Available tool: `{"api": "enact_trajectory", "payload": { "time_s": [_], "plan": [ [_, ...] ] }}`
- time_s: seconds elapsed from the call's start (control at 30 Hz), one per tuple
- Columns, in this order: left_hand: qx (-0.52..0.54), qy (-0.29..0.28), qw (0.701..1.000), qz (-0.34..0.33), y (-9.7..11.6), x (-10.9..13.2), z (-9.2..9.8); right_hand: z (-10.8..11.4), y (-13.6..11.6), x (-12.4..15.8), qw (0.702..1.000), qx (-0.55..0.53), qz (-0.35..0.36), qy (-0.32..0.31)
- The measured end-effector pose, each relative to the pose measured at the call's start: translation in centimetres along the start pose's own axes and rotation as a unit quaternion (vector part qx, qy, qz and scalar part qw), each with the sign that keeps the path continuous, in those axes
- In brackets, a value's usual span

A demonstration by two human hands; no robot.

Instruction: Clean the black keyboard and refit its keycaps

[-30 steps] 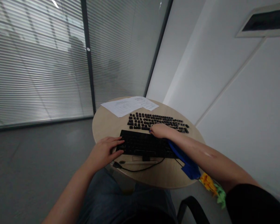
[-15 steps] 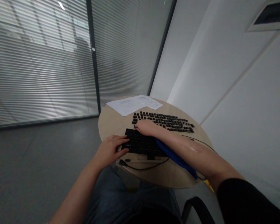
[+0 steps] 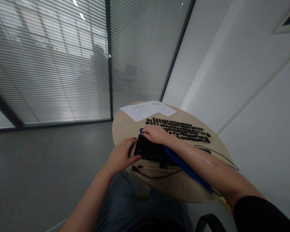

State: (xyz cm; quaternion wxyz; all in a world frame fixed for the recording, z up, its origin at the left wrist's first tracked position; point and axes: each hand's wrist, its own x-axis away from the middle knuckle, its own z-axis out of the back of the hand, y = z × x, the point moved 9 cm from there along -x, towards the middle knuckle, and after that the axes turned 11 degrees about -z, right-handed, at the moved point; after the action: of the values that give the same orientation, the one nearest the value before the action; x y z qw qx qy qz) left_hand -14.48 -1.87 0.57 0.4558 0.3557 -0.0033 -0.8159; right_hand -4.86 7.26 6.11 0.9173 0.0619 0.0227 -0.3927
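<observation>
A black keyboard [image 3: 148, 149] lies near the front of the round table, partly covered by my right hand and forearm. My left hand [image 3: 123, 153] grips its left end, thumb on the near corner and fingers along the side toward the far corner. Bunched in my right hand [image 3: 155, 134] is a blue cloth [image 3: 190, 170], pressed at the keyboard's far left corner. The rest of the cloth trails under my right forearm to the table's front edge. Behind the keyboard, many loose black keycaps [image 3: 183, 129] stand in rows.
Printed paper sheets [image 3: 140, 111] lie at the back of the wooden table [image 3: 122, 124]. A black cable [image 3: 157, 177] with a plug runs along the near side. Another thin cable [image 3: 222, 154] loops at the right. A glass partition with blinds [image 3: 62, 80] stands behind.
My left hand's fingers have shifted from the keyboard's top to its left side. My right hand, with the cloth, has moved slightly toward the far left corner. The view has turned left.
</observation>
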Motion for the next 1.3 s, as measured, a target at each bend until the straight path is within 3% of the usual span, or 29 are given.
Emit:
{"api": "enact_trajectory", "payload": {
  "time_s": [0.13, 0.47, 0.77, 1.03, 1.3],
  "plan": [
    [0.001, -0.002, 1.000, 0.004, 0.0, 0.0, 0.0, -0.3, -1.3, 0.1, 0.998, -0.043, 0.047, -0.027],
    [0.003, -0.022, 1.000, -0.019, 0.4, -0.3, -0.1, -3.3, -0.3, -0.1, 0.959, -0.200, -0.024, -0.201],
    [0.005, -0.029, 0.999, -0.012, 0.6, -0.4, 0.0, -2.9, 2.2, 1.7, 0.949, -0.196, -0.092, -0.227],
    [0.002, -0.025, 1.000, -0.006, 0.3, -0.3, -0.1, -3.4, 7.4, 5.4, 0.944, -0.173, -0.152, -0.237],
    [0.001, -0.021, 1.000, -0.010, 0.0, -0.5, -0.1, -2.4, 10.6, 9.0, 0.952, -0.055, -0.171, -0.247]
  ]
}}
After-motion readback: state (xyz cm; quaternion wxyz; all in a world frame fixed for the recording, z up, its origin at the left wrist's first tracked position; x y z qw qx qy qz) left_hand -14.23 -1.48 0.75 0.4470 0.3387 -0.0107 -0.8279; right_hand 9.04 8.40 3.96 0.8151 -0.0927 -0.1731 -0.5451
